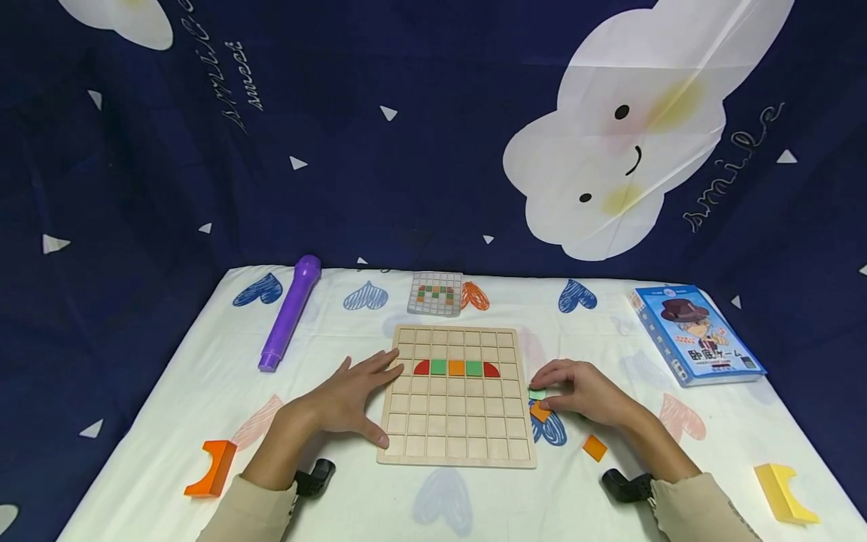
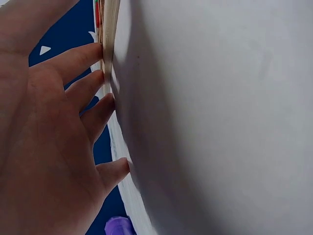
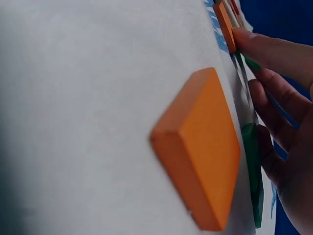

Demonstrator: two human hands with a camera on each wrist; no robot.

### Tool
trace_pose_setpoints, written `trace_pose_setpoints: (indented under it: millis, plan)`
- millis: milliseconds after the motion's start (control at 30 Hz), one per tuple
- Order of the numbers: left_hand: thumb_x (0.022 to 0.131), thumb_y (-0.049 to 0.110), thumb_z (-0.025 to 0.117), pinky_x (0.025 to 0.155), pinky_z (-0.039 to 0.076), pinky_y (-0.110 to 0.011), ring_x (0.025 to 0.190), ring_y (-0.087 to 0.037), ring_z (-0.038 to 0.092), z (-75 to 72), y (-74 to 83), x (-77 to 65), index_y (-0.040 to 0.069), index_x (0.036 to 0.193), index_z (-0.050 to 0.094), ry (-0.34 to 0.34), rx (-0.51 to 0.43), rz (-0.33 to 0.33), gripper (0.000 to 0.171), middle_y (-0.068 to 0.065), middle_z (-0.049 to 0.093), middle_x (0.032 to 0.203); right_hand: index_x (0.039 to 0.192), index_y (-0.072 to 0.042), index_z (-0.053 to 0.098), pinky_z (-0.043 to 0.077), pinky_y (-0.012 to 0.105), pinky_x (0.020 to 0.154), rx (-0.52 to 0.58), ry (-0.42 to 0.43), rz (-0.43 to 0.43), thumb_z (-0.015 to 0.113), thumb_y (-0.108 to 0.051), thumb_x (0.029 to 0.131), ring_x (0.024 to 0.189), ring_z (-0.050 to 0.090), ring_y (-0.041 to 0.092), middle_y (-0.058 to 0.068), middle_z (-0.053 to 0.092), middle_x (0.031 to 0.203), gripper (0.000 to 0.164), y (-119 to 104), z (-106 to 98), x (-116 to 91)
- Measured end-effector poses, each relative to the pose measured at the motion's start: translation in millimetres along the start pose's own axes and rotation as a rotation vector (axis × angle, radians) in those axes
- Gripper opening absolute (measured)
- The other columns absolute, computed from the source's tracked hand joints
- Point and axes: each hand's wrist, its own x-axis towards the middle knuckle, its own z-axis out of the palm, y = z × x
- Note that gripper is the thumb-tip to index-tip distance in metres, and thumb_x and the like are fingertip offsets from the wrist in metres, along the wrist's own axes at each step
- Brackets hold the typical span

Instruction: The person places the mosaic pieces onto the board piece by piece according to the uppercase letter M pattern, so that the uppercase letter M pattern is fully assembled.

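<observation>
My left hand (image 1: pixel 345 400) rests at the left edge of the wooden grid board (image 1: pixel 457 449), its fingers spread and fingertips touching the rim. In the board's upper part lies a row of tiles: red quarter-rounds at both ends, green squares, and an orange square (image 1: pixel 457 368) in the centre. Right of the board, my right hand (image 1: pixel 584 390) pinches a green tile (image 1: pixel 537 394) between thumb and fingers. The thumb also touches an orange tile (image 1: pixel 539 412). Nearer me lies a loose orange tile (image 1: pixel 594 449); in the right wrist view another green tile (image 3: pixel 252 171) shows under the hand.
Behind the board lies a pattern card (image 1: pixel 435 294) with a coloured grid. A purple microphone-shaped stick (image 1: pixel 291 312) lies at the left, a blue game box (image 1: pixel 699 335) at the right. An orange arch block (image 1: pixel 211 469) and a yellow one (image 1: pixel 786 493) stand near the front corners.
</observation>
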Motion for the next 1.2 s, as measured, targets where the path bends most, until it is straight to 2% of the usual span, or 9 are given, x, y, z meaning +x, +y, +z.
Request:
trace_pose_setpoints:
  millis: [200, 433, 600, 833, 1000, 1200]
  plan:
    - [0.062, 0.053, 0.092, 0.124, 0.006, -0.075, 0.161, -0.037, 0.017, 0.9, -0.4, 1.0, 0.01, 0.157, 0.04, -0.003, 0.005, -0.007, 0.116, -0.008, 0.02, 0.173, 0.111, -0.017, 0.079, 0.053, 0.015, 0.093, 0.014, 0.0, 0.0, 0.08, -0.018, 0.087, 0.105, 0.063, 0.002, 0.0, 0.074, 0.114, 0.023, -0.3, -1.2, 0.7]
    - [0.061, 0.053, 0.093, 0.126, 0.006, -0.072, 0.161, -0.035, 0.016, 1.9, 1.0, 2.2, 0.012, 0.157, 0.041, 0.0, 0.006, -0.016, 0.117, -0.008, 0.02, 0.173, 0.112, -0.012, 0.079, 0.057, 0.014, 0.085, 0.036, 0.019, 0.004, 0.079, -0.015, 0.088, 0.1, 0.068, 0.009, 0.007, 0.075, 0.116, 0.024, 0.6, -7.0, 1.9]
    - [0.061, 0.054, 0.093, 0.125, 0.007, -0.073, 0.161, -0.036, 0.016, 1.3, 2.3, 1.7, 0.011, 0.157, 0.04, 0.001, 0.011, -0.017, 0.118, -0.009, 0.02, 0.173, 0.112, -0.011, 0.079, 0.059, 0.016, 0.081, 0.022, 0.051, 0.005, 0.079, -0.014, 0.087, 0.096, 0.069, 0.005, 0.009, 0.076, 0.116, 0.025, -2.0, -14.7, 2.7]
    - [0.061, 0.054, 0.093, 0.125, 0.007, -0.074, 0.161, -0.037, 0.016, 0.3, 2.3, 2.6, 0.011, 0.157, 0.04, 0.004, 0.014, -0.015, 0.118, -0.009, 0.02, 0.173, 0.114, -0.014, 0.079, 0.058, 0.016, 0.08, 0.002, 0.071, 0.034, 0.078, -0.015, 0.089, 0.099, 0.067, 0.002, 0.007, 0.076, 0.12, 0.025, -8.0, -21.6, 3.9]
    - [0.06, 0.054, 0.093, 0.124, 0.008, -0.075, 0.16, -0.038, 0.017, 0.4, 2.8, 2.8, 0.01, 0.157, 0.04, 0.01, 0.018, -0.009, 0.119, -0.01, 0.021, 0.173, 0.113, -0.014, 0.079, 0.059, 0.018, 0.079, 0.013, 0.09, 0.017, 0.078, -0.015, 0.089, 0.101, 0.07, 0.007, 0.007, 0.077, 0.12, 0.025, -12.3, -19.9, 8.3]
    - [0.061, 0.053, 0.093, 0.124, 0.008, -0.074, 0.161, -0.037, 0.017, 1.1, 1.8, 1.6, 0.01, 0.157, 0.04, 0.006, 0.012, -0.018, 0.118, -0.009, 0.02, 0.173, 0.113, -0.015, 0.08, 0.06, 0.018, 0.078, 0.028, 0.089, -0.001, 0.078, -0.014, 0.089, 0.1, 0.07, 0.003, 0.008, 0.076, 0.122, 0.024, -22.7, -11.8, 18.5]
